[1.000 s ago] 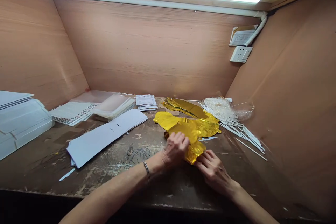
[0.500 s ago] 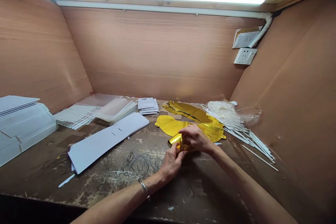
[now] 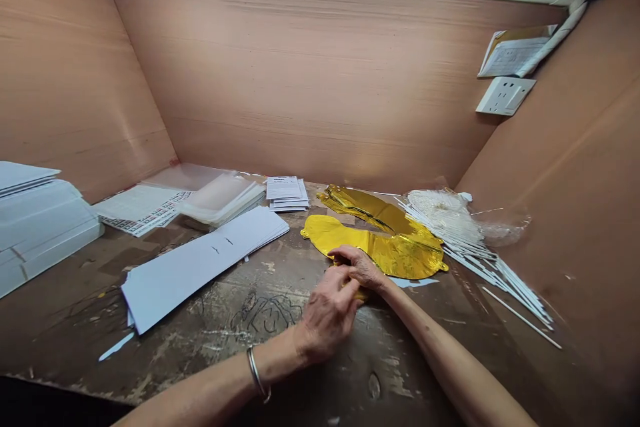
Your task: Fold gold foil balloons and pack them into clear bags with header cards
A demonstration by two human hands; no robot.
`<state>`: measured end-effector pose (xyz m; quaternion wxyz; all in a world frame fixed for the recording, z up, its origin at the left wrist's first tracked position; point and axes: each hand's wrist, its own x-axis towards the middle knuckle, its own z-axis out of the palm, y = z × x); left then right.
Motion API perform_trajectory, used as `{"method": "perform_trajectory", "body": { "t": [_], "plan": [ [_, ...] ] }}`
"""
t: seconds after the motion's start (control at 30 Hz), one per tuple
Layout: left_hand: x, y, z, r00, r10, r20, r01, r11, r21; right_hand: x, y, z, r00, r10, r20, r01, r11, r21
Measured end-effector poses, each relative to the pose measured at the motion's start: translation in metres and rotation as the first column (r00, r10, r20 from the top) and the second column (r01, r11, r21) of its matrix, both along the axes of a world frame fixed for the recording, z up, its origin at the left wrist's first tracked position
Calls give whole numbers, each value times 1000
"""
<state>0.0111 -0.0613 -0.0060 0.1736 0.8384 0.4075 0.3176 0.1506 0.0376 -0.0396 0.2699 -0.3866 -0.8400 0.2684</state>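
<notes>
So the main thing here is that the hands hide most of what's going on. The left hand [image 3: 327, 313] is curled up, knuckles up, around a small bit of shiny gold foil [image 3: 359, 293], and only slivers of that foil poke out past the fingers. Can't tell if it's rolled or how much of it is in there. The right hand [image 3: 361, 267] comes across from the right with the arm stretched low, and its fingers [image 3: 345, 255] lie over the top of the left hand. Whether it's actually gripping anything, I can't tell. There's a thin silver bangle [image 3: 256, 375] on the left wrist.

Just above the hands, touching the right hand, a flat yellow-gold foil balloon [image 3: 395, 250] lies on the worn, stained dark wooden counter [image 3: 380, 373], with a second crumpled gold foil shape [image 3: 367, 208] behind it. Off to the right there's a pile of thin white plastic sticks [image 3: 475, 247] beside a clear plastic bag [image 3: 505, 227]. On the left sit a long stack of white card strips [image 3: 200, 263] and a small pile of printed white sheets [image 3: 287, 193].
</notes>
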Motion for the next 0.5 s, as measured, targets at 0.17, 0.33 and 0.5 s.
{"method": "perform_trajectory", "body": {
  "t": [0.17,0.33,0.5],
  "plan": [
    [-11,4,-19,909,-247,-336,258,966,-12,-3,5,-12,994,-105,-39,106,993,45],
    [-12,3,-25,886,-203,-417,215,976,-19,1,24,-5,965,-261,-3,259,957,132],
    [-7,4,-19,883,-165,-439,212,975,61,25,15,25,892,-451,-18,441,860,257]
  ]
}}
